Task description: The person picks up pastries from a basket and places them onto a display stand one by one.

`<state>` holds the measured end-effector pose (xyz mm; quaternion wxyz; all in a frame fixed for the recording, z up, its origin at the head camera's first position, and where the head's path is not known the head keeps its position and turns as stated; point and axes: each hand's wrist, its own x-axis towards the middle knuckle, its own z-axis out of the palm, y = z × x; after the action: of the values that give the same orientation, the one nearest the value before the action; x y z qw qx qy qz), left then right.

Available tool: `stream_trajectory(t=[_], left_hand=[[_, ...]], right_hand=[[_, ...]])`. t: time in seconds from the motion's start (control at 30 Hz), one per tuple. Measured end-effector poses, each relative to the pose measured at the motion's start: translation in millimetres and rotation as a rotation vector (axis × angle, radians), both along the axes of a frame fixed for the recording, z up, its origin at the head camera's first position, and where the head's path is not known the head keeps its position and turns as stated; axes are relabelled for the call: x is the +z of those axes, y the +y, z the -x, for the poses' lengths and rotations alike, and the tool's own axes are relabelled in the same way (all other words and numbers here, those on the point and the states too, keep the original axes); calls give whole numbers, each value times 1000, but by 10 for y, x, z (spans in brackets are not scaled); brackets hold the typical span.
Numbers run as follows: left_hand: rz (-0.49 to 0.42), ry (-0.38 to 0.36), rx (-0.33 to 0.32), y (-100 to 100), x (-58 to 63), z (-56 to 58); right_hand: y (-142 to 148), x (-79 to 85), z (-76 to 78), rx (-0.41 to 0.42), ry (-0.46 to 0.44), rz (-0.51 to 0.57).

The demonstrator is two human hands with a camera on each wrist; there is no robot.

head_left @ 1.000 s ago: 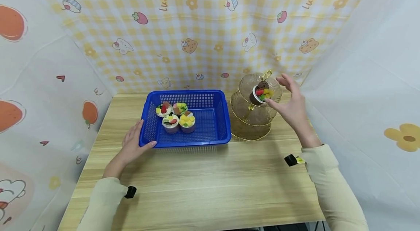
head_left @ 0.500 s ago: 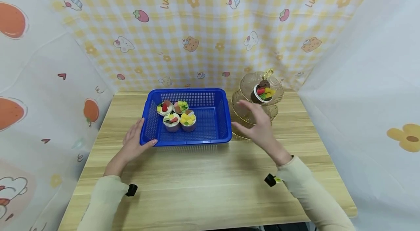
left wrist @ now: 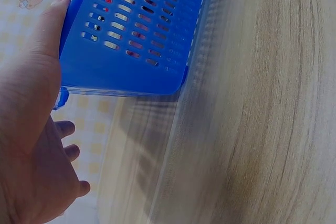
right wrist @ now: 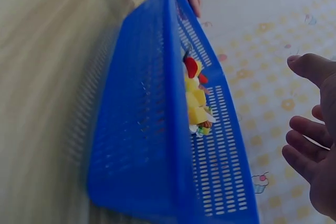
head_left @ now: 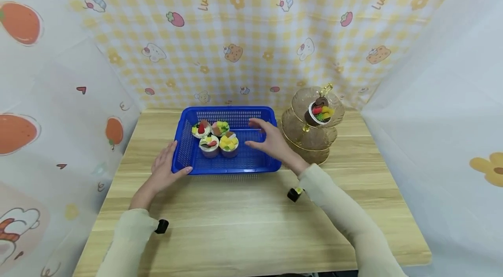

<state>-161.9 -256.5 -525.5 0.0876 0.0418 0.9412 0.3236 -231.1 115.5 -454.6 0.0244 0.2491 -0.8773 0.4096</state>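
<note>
A blue plastic basket (head_left: 251,167) holds several toy cupcakes in its left half. Among them, one with yellow fruit cubes (head_left: 229,141) is closest to my right hand (head_left: 271,139). That hand hovers over the basket's right side, thumb and fingers spread with nothing between them. My left hand (head_left: 163,172) rests at the front left corner, its thumb along the rim and its fingers loosely extended by the left side. A chocolate cupcake (head_left: 319,113) with red and yellow fruit stands on the top tier of a clear amber, gold-rimmed tiered stand (head_left: 310,138).
The stand is just right of the basket, under a gold handle (head_left: 326,89). Both sit toward the back of a light wooden table (head_left: 235,224). A yellow checked curtain (head_left: 259,28) hangs behind, with white sheets (head_left: 440,115) at the sides.
My right hand has let go of the chocolate cupcake, leaving it on the stand's top tier, and has moved left to over the basket. My left hand stays at the basket's corner.
</note>
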Motion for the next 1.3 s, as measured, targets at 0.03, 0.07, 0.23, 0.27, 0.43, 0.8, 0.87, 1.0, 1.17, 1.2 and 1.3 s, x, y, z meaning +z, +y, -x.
stream_trajectory(t=[0.03,0.07,0.23,0.27,0.43,0.8,0.87,1.0,1.17,1.2,1.3], left_hand=[[0,-1,1,-2,-14,-5],[1,-2,4,-4,-25,-8],[-3,-2,12,6,-35,-7],[-3,-4,11,7,-33,-6],[-5,-5,15,-20,-10,-16],[-19,18,20,-4,-66,14],[-15,24,20,8,-79,22],[-15,36,18,17,-82,29],[-11,32,21,11,-67,16],[-9,30,22,9,-64,14],[-12,27,26,6,-62,9]], right_hand=[[-42,-8,69,4,-16,0],[-84,-15,140,9,-32,3],[-297,21,459,8,-109,3],[-339,32,515,7,-118,-4],[-572,19,777,19,-100,20],[-851,-440,1055,-60,-38,6],[-848,-504,1063,-75,-56,-20],[-834,-612,1082,-88,-107,-42],[-863,-689,1089,-96,-156,-88],[-872,-701,1092,-93,-157,-95],[-888,-726,1093,-71,-165,-103]])
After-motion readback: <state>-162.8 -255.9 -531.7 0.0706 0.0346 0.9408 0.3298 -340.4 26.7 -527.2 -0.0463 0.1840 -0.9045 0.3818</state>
